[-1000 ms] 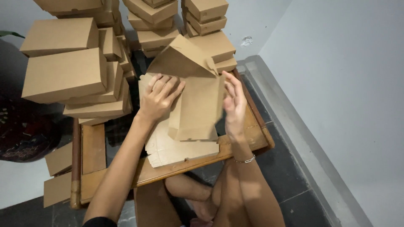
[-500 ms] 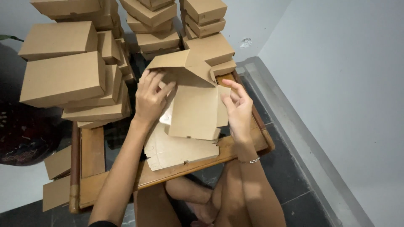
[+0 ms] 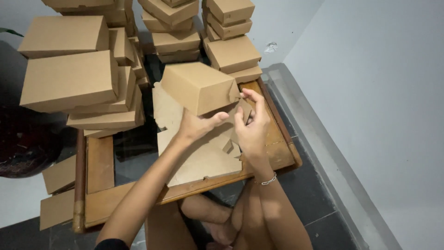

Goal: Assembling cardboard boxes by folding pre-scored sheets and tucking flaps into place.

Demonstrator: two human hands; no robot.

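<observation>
Folded up since a moment ago, the cardboard box (image 3: 199,87) now sits closed above the worktop (image 3: 277,153). Left hand (image 3: 196,126) cups it from beneath; right hand (image 3: 249,121) pinches its side flap, over flat sheets (image 3: 199,157).

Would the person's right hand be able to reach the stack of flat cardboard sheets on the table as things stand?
Probably yes: the right hand hovers just above the flat cardboard sheets with nothing between, though its fingers are pinching a flap of the folded box.
</observation>
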